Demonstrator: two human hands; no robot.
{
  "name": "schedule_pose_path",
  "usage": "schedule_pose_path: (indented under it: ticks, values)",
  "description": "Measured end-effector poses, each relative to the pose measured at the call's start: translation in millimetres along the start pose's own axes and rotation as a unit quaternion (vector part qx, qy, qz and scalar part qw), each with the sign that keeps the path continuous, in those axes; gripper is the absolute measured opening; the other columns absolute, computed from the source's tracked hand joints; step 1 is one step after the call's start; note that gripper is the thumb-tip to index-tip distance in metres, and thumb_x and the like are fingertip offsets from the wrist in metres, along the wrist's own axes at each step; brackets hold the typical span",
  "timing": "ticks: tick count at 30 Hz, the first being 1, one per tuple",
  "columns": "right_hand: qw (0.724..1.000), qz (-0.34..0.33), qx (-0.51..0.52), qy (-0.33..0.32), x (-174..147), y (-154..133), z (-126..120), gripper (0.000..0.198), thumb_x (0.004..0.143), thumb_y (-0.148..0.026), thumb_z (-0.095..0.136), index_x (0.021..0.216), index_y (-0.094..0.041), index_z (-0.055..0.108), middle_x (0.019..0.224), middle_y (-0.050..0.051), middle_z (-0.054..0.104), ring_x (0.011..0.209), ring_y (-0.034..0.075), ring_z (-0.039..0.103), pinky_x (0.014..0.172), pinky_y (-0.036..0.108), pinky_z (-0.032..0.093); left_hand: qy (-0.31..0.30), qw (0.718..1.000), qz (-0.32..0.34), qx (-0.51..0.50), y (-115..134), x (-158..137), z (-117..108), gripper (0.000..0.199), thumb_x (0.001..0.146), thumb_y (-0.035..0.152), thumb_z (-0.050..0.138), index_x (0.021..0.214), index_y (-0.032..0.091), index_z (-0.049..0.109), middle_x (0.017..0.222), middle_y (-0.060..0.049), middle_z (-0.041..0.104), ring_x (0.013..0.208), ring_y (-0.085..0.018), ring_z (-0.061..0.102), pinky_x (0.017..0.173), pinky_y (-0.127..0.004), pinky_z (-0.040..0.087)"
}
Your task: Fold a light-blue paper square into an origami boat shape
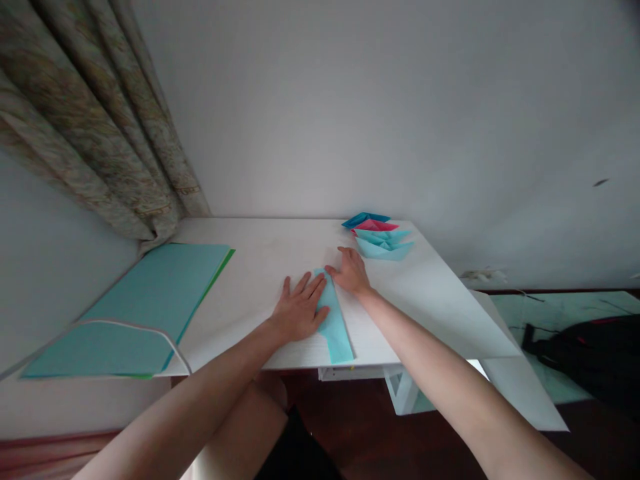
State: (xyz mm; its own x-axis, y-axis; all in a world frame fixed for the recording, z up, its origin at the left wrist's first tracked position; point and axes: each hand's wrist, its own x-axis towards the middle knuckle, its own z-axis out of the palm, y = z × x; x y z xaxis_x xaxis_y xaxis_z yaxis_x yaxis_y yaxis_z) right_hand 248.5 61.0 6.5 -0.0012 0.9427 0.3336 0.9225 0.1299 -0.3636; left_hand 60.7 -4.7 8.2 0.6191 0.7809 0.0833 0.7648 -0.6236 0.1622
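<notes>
A folded strip of light blue paper (338,333) lies on the white table, its near end close to the front edge. My left hand (300,310) rests flat on its left side, fingers spread and pressing down. At the far end of the strip, my right hand (351,270) touches the paper's corner with its thumb; the fingers are partly bent and apart, and I see nothing held in them. Part of the strip is hidden under my left hand.
Folded paper boats stand at the back right: light blue ones (385,248), a pink one (376,225) and a dark blue one (365,218). Large coloured sheets (150,300) lie at the left, crossed by a white cable (125,325). A black bag (595,353) sits at the far right.
</notes>
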Motion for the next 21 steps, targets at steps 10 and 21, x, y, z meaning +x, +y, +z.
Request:
schedule_pose_path:
  ticks: [10, 21]
  values:
    - [0.984, -0.151, -0.029, -0.091, -21.4, -23.5, -16.3, 0.032, 0.089, -0.032, 0.054, 0.118, -0.027, 0.067, 0.101, 0.009, 0.059, 0.1, 0.025, 0.054, 0.091, 0.04, 0.038, 0.026, 0.997, -0.074, 0.01, -3.1, -20.3, -3.2, 0.07, 0.091, 0.057, 0.033, 0.149, 0.017, 0.032, 0.156, -0.01, 0.03, 0.143, -0.039, 0.021, 0.111, -0.061, 0.019]
    - [0.971, -0.185, -0.099, -0.118, -18.0, -40.6, -14.2, 0.03, 0.096, -0.029, 0.044, 0.113, -0.023, 0.068, 0.093, 0.007, 0.063, 0.091, 0.02, 0.054, 0.083, 0.034, 0.03, -0.028, 0.994, -0.099, 0.02, -10.7, -12.2, -6.2, 0.082, 0.087, 0.068, 0.03, 0.154, 0.021, 0.016, 0.16, -0.004, 0.015, 0.146, -0.04, 0.005, 0.11, -0.069, 0.01]
